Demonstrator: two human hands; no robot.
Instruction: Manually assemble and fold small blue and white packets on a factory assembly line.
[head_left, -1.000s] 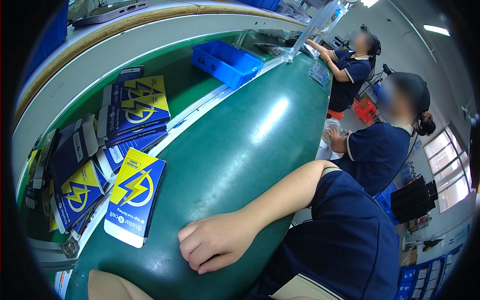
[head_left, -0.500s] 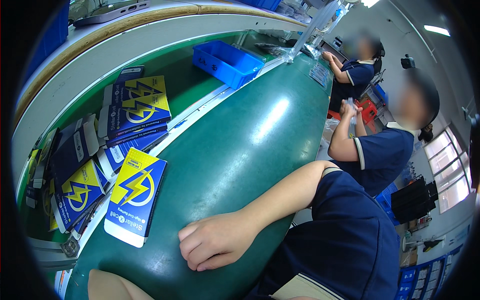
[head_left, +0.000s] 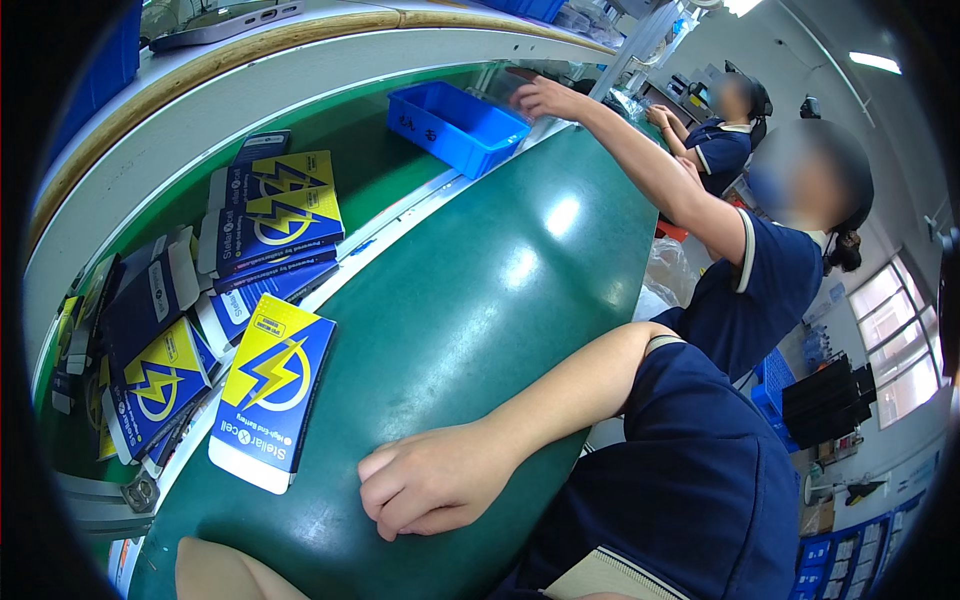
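Moved: co-worker's hand (head_left: 548, 98), now just beyond the blue bin (head_left: 437, 143) | my right grip (head_left: 430, 485) curled closed, nothing visible held; left hand out of view | risk: my sliding left might shove the flat blue-yellow box (head_left: 270, 390), bench (head_left: 450, 320) left of me, into piled boxes (head_left: 158, 385) | long axis near-far, white end (head_left: 247, 470) near

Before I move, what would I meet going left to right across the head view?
Dark blue carton, blue-and-yellow box lying apart on the green work surface, right hand, clear plastic bag, window.
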